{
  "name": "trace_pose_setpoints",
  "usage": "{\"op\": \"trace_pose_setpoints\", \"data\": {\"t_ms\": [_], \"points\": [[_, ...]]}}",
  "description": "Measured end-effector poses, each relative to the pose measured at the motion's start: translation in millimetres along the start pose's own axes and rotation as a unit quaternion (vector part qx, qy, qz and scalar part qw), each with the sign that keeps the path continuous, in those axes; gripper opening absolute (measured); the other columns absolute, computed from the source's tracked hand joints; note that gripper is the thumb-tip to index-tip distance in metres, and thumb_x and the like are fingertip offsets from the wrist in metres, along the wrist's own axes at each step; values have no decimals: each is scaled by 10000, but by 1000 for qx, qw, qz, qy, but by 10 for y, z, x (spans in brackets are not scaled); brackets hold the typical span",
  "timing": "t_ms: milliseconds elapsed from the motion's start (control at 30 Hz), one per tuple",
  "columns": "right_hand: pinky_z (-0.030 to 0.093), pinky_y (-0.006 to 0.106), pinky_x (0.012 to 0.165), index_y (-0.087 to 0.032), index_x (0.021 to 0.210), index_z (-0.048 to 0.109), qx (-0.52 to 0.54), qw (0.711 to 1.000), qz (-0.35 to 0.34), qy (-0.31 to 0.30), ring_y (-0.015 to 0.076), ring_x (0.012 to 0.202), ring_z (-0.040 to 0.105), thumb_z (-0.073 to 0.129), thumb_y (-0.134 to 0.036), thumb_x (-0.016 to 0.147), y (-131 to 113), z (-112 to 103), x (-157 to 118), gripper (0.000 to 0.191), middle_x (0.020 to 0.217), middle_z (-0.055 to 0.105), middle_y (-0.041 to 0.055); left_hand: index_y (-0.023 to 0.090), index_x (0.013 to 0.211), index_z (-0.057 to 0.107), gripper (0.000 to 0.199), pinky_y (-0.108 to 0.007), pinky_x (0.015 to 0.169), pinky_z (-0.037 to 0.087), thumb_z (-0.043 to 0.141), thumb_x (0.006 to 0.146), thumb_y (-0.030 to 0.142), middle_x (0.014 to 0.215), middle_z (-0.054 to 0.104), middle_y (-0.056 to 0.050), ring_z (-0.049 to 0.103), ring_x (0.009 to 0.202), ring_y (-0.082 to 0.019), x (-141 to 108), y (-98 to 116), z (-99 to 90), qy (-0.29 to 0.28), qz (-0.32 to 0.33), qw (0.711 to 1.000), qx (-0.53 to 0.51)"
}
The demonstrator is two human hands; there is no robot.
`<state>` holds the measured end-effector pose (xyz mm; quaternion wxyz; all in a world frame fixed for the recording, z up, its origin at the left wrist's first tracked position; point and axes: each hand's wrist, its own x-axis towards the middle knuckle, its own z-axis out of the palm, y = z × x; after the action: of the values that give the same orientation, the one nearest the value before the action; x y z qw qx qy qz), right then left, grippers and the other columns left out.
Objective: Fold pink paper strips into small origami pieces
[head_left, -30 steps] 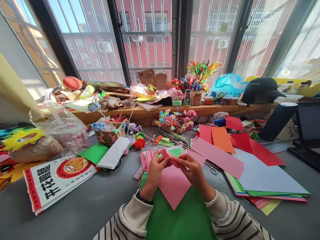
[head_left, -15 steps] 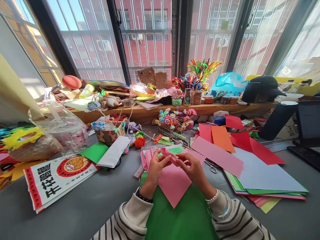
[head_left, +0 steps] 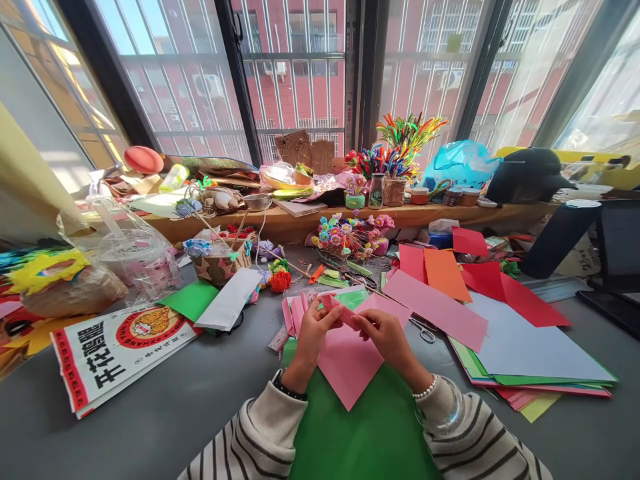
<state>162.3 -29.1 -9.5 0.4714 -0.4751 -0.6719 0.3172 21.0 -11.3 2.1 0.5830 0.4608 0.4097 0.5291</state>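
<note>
A small folded strip of pink paper (head_left: 345, 314) is pinched between my two hands, above the work surface. My left hand (head_left: 319, 333) grips its left end with thumb and fingers. At the right end, my right hand (head_left: 383, 333) pinches it with fingertips and thumb. Below them a pink paper square (head_left: 349, 373) lies with one corner toward me, its far part hidden by my hands. It rests on a green sheet (head_left: 365, 440). Several folded pink paper pieces (head_left: 296, 313) stand just left of my left hand.
Scissors (head_left: 424, 331) lie right of my right hand, near a pink sheet (head_left: 437, 308) and a stack of coloured paper (head_left: 540, 353). A printed paper bag (head_left: 125, 353) lies at left. Craft flowers (head_left: 350, 233) stand behind; a dark cylinder (head_left: 563, 240) leans at right.
My right fingers have closed in on the pink strip and its end has turned slightly. My left hand keeps its grip. The view has shifted a little.
</note>
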Motion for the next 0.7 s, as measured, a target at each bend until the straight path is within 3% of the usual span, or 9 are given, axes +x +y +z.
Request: {"op": "trace_pose_setpoints", "data": {"t_ms": [233, 700], "points": [[433, 220, 481, -159, 713, 571, 2, 1000, -3, 13, 121, 510, 529, 451, -366, 767, 5, 2, 5, 245, 596, 581, 20, 132, 696, 595, 189, -213, 610, 457, 625, 613, 300, 637, 597, 7, 553, 600, -100, 13, -32, -6, 12, 3, 1000, 10], [341, 199, 455, -164, 688, 573, -47, 999, -9, 21, 102, 479, 458, 414, -301, 794, 22, -20, 16, 234, 534, 522, -13, 123, 742, 585, 232, -242, 632, 466, 614, 620, 317, 695, 574, -9, 550, 672, -125, 48, -36, -52, 28, 28, 998, 42]]}}
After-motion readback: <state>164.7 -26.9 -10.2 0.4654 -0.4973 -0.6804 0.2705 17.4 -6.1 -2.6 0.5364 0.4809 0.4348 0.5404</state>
